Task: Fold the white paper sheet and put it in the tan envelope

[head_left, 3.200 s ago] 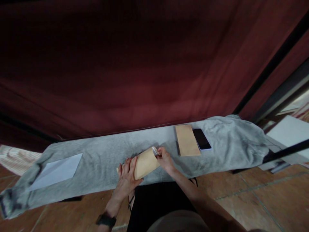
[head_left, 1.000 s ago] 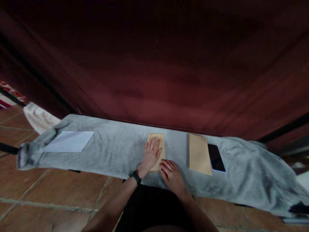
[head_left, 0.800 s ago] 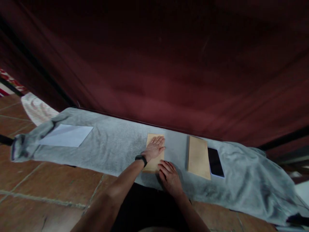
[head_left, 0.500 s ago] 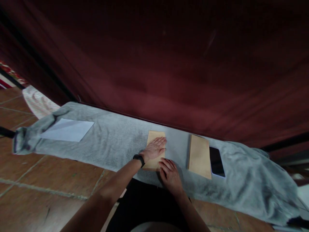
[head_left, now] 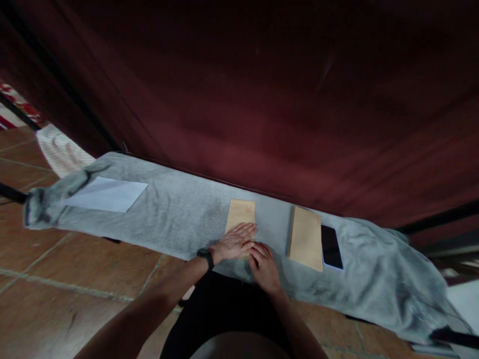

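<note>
Head view: a brown envelope (head_left: 241, 215) lies flat on the grey cloth (head_left: 179, 219). The left hand (head_left: 236, 242) presses its near end, fingers straight and together (palm down). The right hand (head_left: 264, 265) rests just right of that end, fingers curled, gripping nothing. Right of the envelope lie a second brown envelope (head_left: 305, 238) and a phone (head_left: 331, 246); far left, a white sheet (head_left: 107, 194).

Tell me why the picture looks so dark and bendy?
Head view: dim light, the dark red curtain nearly black on top; the wide lens bends the grey cloth-covered bench; the left hand and right hand on the small brown paper envelope look soft.
</note>
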`<state>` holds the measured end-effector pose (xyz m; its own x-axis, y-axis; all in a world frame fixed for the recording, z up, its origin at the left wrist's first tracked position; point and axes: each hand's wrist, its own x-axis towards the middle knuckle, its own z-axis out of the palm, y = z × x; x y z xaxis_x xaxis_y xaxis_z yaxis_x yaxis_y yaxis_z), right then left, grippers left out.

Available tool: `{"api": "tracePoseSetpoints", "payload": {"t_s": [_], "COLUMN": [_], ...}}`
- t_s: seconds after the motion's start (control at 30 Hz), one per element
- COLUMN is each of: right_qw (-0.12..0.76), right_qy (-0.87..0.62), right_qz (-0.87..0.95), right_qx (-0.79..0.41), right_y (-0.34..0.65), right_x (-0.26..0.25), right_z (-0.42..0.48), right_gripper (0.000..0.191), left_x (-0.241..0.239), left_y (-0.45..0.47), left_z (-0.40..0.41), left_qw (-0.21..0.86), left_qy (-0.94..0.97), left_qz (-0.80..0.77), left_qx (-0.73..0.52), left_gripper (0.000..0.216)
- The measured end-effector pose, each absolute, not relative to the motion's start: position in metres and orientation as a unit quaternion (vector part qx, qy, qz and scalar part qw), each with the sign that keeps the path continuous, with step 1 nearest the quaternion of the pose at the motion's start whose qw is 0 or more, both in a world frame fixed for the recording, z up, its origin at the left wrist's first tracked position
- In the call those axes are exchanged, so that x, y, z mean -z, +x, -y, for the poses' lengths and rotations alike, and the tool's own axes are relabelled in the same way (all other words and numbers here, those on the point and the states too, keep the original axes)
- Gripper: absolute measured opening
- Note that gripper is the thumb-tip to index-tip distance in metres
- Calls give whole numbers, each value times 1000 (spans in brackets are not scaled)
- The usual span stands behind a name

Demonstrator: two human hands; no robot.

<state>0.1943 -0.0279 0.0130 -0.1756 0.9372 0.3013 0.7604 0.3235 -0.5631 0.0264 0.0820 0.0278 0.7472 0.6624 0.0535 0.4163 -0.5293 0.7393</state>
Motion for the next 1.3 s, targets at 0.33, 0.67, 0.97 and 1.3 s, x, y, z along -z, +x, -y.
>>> {"api": "tracePoseSetpoints", "payload": {"t_s": [0.33,0.67,0.97,1.3], "right_qw": [297,219,143,144], "right_qy": [-547,-628,-609,-555], "right_qz": [761,739,777,815], "right_qx": [-183,-112,-70,-89], "right_y": [204,197,201,215], "right_x": [0,-4,2,-6], "right_z": [-9,-103,-56,43], "right_gripper": [44,53,55,50], "left_x": [-32,-17,-10,-9], "left_y": [-8,-15,-17,-18], "left_z": [-16,-14,-14,-11], "left_qw": [365,345,222,151], "left_qy": [829,818,874,902], "left_qz": [-361,-386,-351,-339], "left_qx": [-219,-250,-252,-220], "left_gripper": [43,33,31,32]}}
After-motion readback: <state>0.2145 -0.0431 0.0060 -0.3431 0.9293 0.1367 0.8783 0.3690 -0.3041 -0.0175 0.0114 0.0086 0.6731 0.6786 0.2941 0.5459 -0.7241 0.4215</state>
